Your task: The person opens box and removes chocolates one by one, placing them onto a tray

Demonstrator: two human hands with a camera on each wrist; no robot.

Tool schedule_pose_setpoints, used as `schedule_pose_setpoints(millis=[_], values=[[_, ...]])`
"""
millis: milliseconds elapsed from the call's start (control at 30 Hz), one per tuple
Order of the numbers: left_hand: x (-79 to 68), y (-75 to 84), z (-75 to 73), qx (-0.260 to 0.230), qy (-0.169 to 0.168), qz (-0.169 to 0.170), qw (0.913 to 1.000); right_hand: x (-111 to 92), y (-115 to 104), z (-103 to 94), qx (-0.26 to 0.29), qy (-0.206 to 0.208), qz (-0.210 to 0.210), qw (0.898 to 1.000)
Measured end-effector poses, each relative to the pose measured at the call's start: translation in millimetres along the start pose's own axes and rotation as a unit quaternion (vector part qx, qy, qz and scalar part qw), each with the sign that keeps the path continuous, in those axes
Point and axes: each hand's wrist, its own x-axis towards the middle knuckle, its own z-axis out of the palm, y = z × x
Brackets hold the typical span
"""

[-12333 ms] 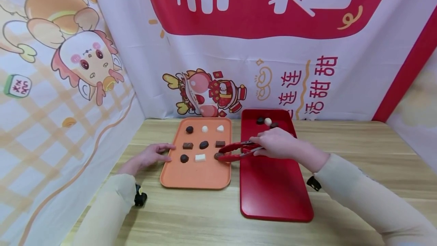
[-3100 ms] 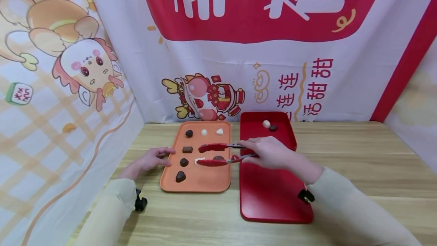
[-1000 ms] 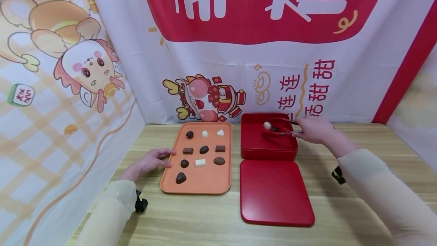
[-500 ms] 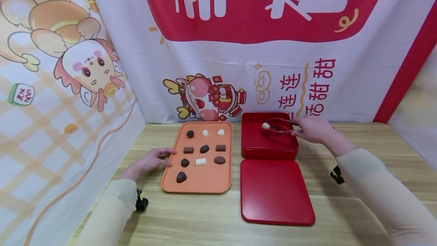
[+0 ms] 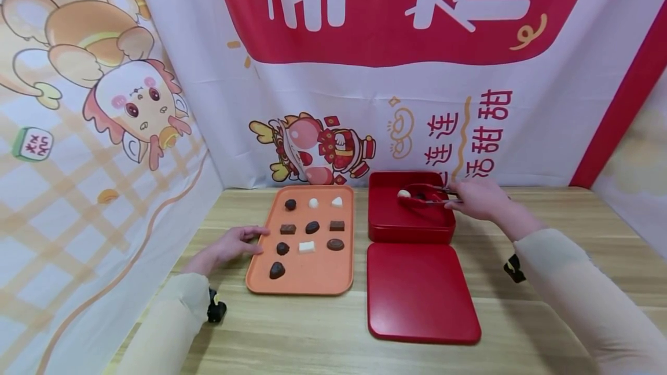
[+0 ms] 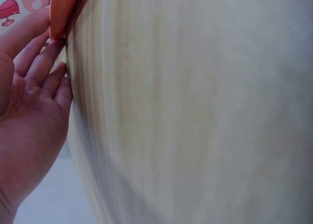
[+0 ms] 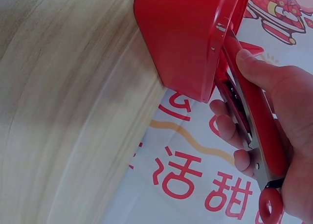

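My right hand (image 5: 476, 195) grips red-tipped metal tongs (image 7: 257, 114), which reach over the right wall of the red box (image 5: 410, 235). The tong tips are low in the box, close around a round white chocolate (image 5: 403, 194). Between the tong arms lies a dark chocolate (image 5: 420, 196). At the left rim of the orange tray (image 5: 312, 282), the fingertips and thumb of my left hand (image 5: 234, 243) rest with fingers loosely extended. Several chocolates stand in rows on this tray, among them a white block (image 5: 306, 246) and a dark chocolate (image 5: 277, 270) at front left.
A flat red lid (image 5: 423, 294) lies on the wooden table (image 5: 292, 334) directly in front of the box. Behind tray and box hangs a printed cloth (image 5: 323, 85), and another covers the left side.
Since the earlier frames, a dark chocolate has gone from box to tray's front left. The tongs went from tray back into the box, narrowing as the white chocolate shifted left. Left hand stays.
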Motion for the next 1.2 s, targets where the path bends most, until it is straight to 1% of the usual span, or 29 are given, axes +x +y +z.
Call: schedule_pose_setpoints(millis=[300,433,600,733,867,1067,1200], values=[[0.3,-0.9,-0.1,-0.004,-0.003,-0.001,1.0,-2.1,1.7,2.1,-0.003,0.01,-0.011,1.0],[-0.2,-0.1,0.0,-0.005,-0.005,0.0,1.0,-3.8,1.9,3.1,-0.002,0.006,-0.006,1.0],[-0.7,1.5,-0.3,0.002,-0.004,0.0,1.0,-6.5,2.6,4.2,0.005,0.013,-0.005,1.0],[-1.0,2.4,-0.7,0.004,-0.001,0.003,1.0,-10.3,1.6,1.8,0.014,0.023,-0.002,1.0],[-0.6,1.8,-0.9,0.001,0.0,0.003,1.0,-14.4,-0.1,-2.3,0.022,0.023,0.001,0.999],[0.1,-0.7,-0.4,-0.004,-0.003,0.003,1.0,-22.5,-3.8,-8.8,0.029,0.042,-0.012,0.999],[-0.5,0.4,0.2,-0.008,-0.004,0.004,1.0,-28.0,-5.3,-13.8,0.034,0.053,-0.021,0.998]])
